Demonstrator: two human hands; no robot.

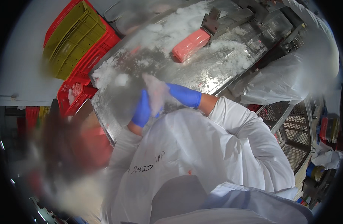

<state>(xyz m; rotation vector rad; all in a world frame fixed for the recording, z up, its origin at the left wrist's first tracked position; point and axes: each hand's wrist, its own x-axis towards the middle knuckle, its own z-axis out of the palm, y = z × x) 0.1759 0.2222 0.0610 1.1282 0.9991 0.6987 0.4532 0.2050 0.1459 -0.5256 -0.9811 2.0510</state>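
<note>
Both my hands, in blue gloves, are close to my body over the near edge of a metal table [117, 99]. Between them is a long, pale pinkish-white piece [155, 91], blurred, so its kind cannot be told. My left hand [142, 110] grips its left side and lower end, the fingers partly behind it. My right hand [183, 95] is closed on its right side, with the fingertips hidden. Farther off, a pink-red oblong block [191, 45] lies beside a dark metal fixture [210, 21] on the table.
White ice-like crumbs [156, 33] are spread over the table. Red crates [80, 69] with yellow-green crates [76, 41] stand at the left. A white-clad person [313, 56] is at the right, above a metal mesh cage [294, 130]. The lower left is blurred.
</note>
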